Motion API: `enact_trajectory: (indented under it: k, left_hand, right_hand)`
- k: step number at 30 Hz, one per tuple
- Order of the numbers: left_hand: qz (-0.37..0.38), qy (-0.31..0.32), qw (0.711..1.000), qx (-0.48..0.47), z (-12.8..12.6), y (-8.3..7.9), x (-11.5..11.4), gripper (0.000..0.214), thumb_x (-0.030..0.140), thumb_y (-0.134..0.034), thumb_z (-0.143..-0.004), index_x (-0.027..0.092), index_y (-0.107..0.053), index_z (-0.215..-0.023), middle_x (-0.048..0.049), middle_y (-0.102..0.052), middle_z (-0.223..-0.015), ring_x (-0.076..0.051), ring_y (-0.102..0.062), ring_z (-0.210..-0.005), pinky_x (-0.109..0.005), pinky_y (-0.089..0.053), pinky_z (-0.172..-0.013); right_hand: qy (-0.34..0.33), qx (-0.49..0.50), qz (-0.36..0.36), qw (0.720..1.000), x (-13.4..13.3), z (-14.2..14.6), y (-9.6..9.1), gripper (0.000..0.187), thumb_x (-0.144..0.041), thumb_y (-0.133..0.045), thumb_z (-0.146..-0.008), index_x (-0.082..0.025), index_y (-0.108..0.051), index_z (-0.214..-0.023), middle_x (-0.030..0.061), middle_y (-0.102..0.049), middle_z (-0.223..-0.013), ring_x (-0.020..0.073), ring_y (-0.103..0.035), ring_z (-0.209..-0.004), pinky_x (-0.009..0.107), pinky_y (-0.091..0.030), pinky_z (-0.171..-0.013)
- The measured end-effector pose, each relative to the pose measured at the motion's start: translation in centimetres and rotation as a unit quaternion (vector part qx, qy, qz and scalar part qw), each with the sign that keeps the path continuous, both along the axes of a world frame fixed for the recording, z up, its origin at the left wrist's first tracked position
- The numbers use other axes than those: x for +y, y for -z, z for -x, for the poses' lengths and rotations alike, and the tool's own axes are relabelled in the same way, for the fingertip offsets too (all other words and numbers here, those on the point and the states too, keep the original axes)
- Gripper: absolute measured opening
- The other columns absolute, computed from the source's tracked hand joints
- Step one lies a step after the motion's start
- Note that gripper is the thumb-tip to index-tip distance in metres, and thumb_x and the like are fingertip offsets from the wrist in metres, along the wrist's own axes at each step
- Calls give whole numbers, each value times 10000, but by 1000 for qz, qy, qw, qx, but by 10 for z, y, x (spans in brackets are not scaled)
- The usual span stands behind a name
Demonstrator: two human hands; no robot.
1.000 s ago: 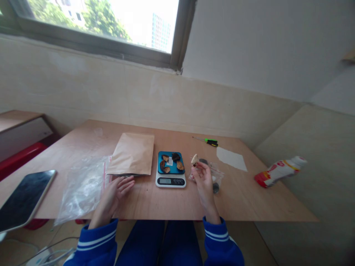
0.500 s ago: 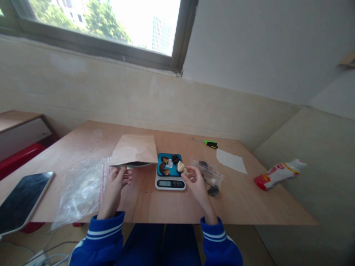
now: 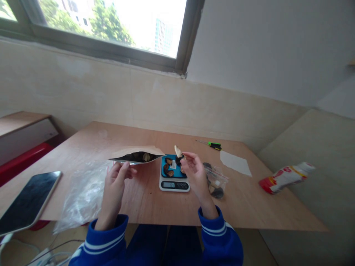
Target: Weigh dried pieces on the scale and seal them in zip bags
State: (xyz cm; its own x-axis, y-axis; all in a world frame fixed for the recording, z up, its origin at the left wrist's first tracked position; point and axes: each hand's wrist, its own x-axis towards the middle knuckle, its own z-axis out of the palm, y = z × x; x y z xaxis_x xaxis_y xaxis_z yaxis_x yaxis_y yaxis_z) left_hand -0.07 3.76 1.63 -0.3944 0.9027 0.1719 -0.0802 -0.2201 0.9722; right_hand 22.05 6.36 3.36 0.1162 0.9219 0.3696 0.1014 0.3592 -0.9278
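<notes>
- Scale (image 3: 174,186): placed at the centre of the frame; digits are shown on its display (image 3: 169,185) but cannot be read reliably.
- Label (image 3: 173,164): located on the blue platform (image 3: 177,174); its print is too small to be read. Brown and dark dried pieces are arranged around it.
- Bottle (image 3: 285,178): tilted, at the right of the frame; red-and-white wrapper marked with a red emblem, lettering illegible.
- Paper pouch (image 3: 145,149): positioned left of centre, mouth open; a pale piece (image 3: 146,157) can be seen inside.
- Left hand (image 3: 118,179): the pouch's near lip is pinched between thumb and fingers.
- Right hand (image 3: 195,173): a pale dried piece (image 3: 178,151) is gripped by the fingertips over the scale's upper right.
- Zip bag (image 3: 222,179): located right of the scale; dark and pale pieces are contained.
- Clear plastic bag (image 3: 84,186): laid flat, lower left, beside a dark-screened phone (image 3: 29,203).
</notes>
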Motion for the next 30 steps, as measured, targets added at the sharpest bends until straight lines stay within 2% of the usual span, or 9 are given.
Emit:
enact_trajectory:
  k: [3,6,8,11,15,18,22,26,30]
  left_hand:
    - [11,5,1000,23,-3,2,-6,269,426,-588,-830,187,-592,-706,5,-619,-667,-138,-555,-656,-273,-435,-649]
    - [12,1,1000,28,-3,3,-9,268,428,-578,-838,192,-585,-712,7,-613,-669,-141,-553,-659,-275,-433,-648]
    - [9,-7,1000,23,-2,2,-9,260,421,-569,-845,195,-579,-718,6,-616,-680,-141,-554,-660,-272,-432,-644]
    - [8,-16,1000,17,-1,1,-9,253,417,-566,-844,196,-574,-721,1,-622,-698,-139,-555,-660,-267,-429,-634]
    - [11,-14,1000,1,-2,0,-8,253,425,-576,-830,198,-568,-719,2,-614,-687,-140,-548,-644,-264,-425,-613]
    - [10,-13,1000,-7,-3,2,-9,250,421,-573,-837,198,-570,-724,6,-613,-690,-134,-548,-644,-260,-426,-615]
    - [7,-1,1000,-6,2,5,-9,251,417,-569,-845,194,-581,-730,6,-612,-701,-132,-551,-651,-262,-426,-620]
    - [10,-2,1000,0,6,6,-8,259,419,-573,-843,191,-582,-719,1,-615,-709,-133,-549,-655,-262,-426,-620]
    - [15,-4,1000,-7,4,6,-9,254,422,-579,-834,194,-579,-723,1,-620,-704,-137,-552,-653,-261,-427,-614]
  right_hand:
    - [-15,-30,-15,999,0,9,-15,260,-431,-614,-844,-214,-629,-986,14,-651,-831,132,-599,-713,249,-482,-635]
    - [20,-81,-43,996,6,4,-14,233,-413,-608,-853,-205,-654,-947,8,-654,-789,136,-588,-695,254,-480,-645]
    - [63,-134,-67,987,12,-6,-5,230,-403,-603,-864,-206,-674,-960,18,-665,-823,140,-579,-691,264,-479,-655]
    - [100,-252,-90,958,23,-25,18,244,-390,-563,-897,-219,-706,-997,46,-667,-898,167,-585,-741,298,-478,-690]
    - [99,-417,-87,899,34,-39,51,252,-354,-517,-927,-259,-732,-1018,70,-647,-919,232,-579,-890,380,-457,-821]
    - [79,-497,-80,860,37,-39,64,244,-295,-512,-930,-277,-733,-1033,82,-649,-982,254,-559,-931,420,-438,-868]
    - [56,-559,-51,826,34,-35,63,271,-210,-504,-919,-236,-707,-1098,111,-621,-1165,301,-517,-1074,474,-400,-921]
    - [35,-555,-31,831,25,-29,55,305,-221,-505,-911,-252,-647,-1179,106,-568,-1263,300,-497,-1119,483,-385,-918]
    - [9,-566,-57,823,21,-21,56,288,-360,-650,-834,-279,-654,-1110,96,-542,-1294,311,-477,-1157,466,-377,-919]
